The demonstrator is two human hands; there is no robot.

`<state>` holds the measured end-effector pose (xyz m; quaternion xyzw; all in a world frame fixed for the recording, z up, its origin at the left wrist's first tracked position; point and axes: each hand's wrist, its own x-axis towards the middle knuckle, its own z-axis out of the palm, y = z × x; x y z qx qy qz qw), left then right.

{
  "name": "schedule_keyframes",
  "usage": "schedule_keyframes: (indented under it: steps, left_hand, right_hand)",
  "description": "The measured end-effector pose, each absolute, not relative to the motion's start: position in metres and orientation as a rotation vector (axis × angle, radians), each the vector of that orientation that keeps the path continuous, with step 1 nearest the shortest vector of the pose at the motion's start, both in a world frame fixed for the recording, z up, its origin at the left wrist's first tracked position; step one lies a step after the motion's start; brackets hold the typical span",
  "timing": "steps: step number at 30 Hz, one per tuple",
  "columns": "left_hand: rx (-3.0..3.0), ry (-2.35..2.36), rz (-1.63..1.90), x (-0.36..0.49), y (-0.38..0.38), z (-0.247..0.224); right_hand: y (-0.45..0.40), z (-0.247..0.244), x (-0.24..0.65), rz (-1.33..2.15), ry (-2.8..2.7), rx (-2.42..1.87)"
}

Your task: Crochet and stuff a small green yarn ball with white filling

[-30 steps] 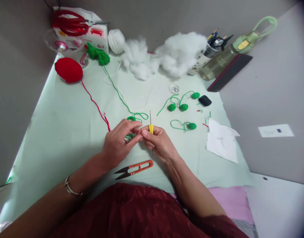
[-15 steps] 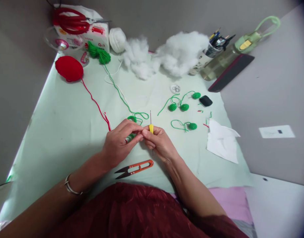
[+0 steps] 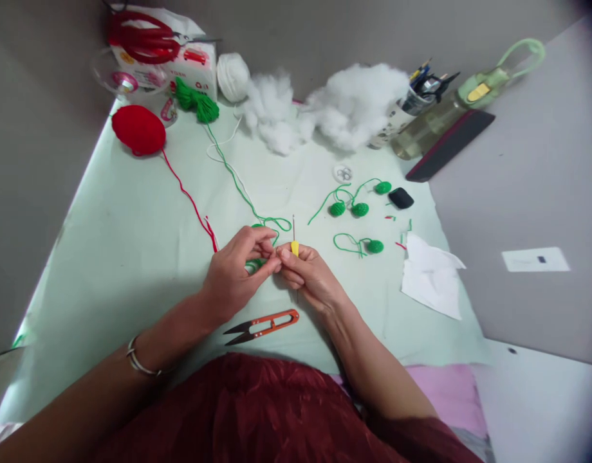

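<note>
My right hand is closed round a crochet hook with a yellow grip, its thin metal shaft pointing away from me. Against its fingertips, my left hand pinches something too small to make out. Green crochet work shows partly behind my left fingers. A green strand runs from there to a green skein, and a red strand leads from near my left hand to a red yarn ball. Orange thread snips lie just below my hands.
Several small green balls, one at the right, lie near a white cloth scrap and a black object. White stuffing, a white yarn ball, a bottle and red-handled scissors stand or lie along the back.
My left index finger has lifted and bent away from the pinch, opening the space above the left thumb. My right hand stays nearly still. The view has shifted slightly.
</note>
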<state>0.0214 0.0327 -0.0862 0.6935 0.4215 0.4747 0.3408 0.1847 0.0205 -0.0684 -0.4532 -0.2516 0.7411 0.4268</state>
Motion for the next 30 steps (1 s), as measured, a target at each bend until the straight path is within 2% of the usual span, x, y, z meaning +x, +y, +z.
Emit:
schedule_keyframes:
  steps: [9,30]
  left_hand:
    - [1.941,1.121,1.240,0.0195,0.0285,-0.0810]
    - [1.859,1.062,1.184,0.0166,0.0342,-0.0844]
  right_hand:
    - [0.0206,-0.0715,0.1824,1.922,-0.600,-1.079]
    - [0.0215,-0.0725,0.1850,1.930,-0.624,-1.084]
